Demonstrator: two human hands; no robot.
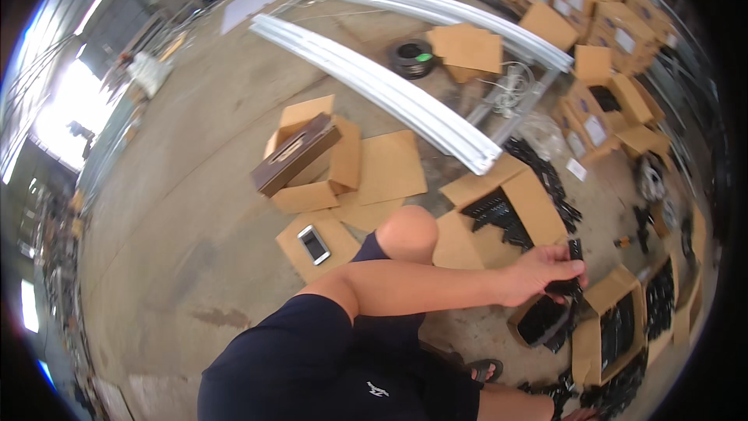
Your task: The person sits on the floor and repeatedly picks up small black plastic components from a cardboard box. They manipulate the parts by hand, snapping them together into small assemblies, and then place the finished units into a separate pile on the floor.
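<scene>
Reaching out across our bent knee (407,234), our left hand (538,269) is curled partly shut, its fingers wrapped around a small black plastic part (575,265) that stands up past the fingertips, with more of the same black pieces bunched beneath the palm. Our right hand does not show, so we cannot tell how it stands. Just below the hand sits a small open cardboard box (545,320) with dark glossy parts inside, and to its right two more open cartons (623,327) packed with black pieces, flaps splayed, crowding the lower right edge so that little bare floor is left there. Beside our knee on the left, a white phone (314,244) lies flat on a scrap of brown cardboard (300,261). Beyond the hand, another open box (506,206) spills ribbed black parts onto the concrete floor (179,210), which is grey, scuffed and stained, and lies wide and open to our left. Further out stands a carton (315,171) with a dark brown oblong box (296,153) tilted across its top, flat cardboard sheets lying around it. Past that, long pale metal channels (389,86) run in curved lines across the floor, a black coil of wire (411,58) near them, and stacked brown cartons (608,15) line the far right rim.
</scene>
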